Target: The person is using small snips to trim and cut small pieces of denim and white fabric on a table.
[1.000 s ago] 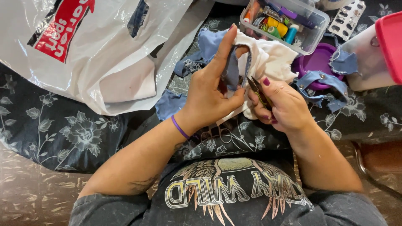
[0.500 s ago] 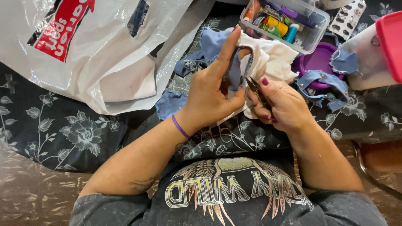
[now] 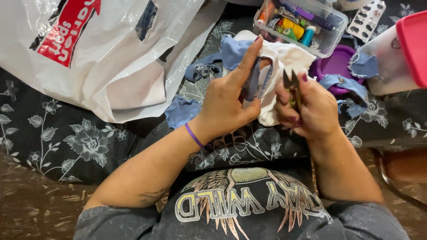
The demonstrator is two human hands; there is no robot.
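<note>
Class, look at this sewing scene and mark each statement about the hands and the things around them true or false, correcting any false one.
1. The left hand holds a strip of blue denim. True.
2. The right hand holds a pencil. False: it holds small thread snips, blades pointing up.
3. A purple band sits on the left wrist. True.
4. The clear plastic box of thread spools is closed with a lid. False: it stands open, showing spools.
5. A white plastic bag lies beyond the left arm. True.
6. The cloth under the work is plain red. False: it is dark with a pale flower print.
</note>
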